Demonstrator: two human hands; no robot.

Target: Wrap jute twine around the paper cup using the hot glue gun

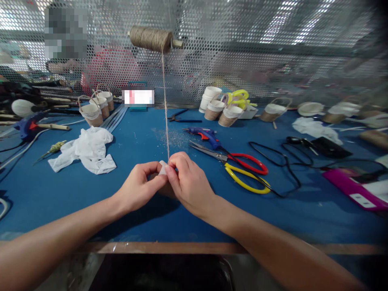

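Observation:
My left hand (140, 182) is closed round a paper cup (163, 167), mostly hidden by my fingers; a bit of white and a brown part below show. Against its right side, my right hand (191, 182) pinches the jute twine (166, 117) between thumb and fingers. The twine runs straight up, taut, to a spool (150, 38) on a rod at the mesh. Both hands meet just above the blue table, near its front half. To the right of my right hand lie scissors (222, 155) with one red and one yellow handle, blades apart.
A blue glue gun (206, 135) and pliers (184, 117) lie ahead. Twine-wrapped cups (92, 115) stand back left, others (230, 115) back right. White crumpled cloth gloves (86, 149) lie left. Black cables (285, 161) and a purple box (354, 188) are at right. Perforated metal mesh (242, 52) rises behind.

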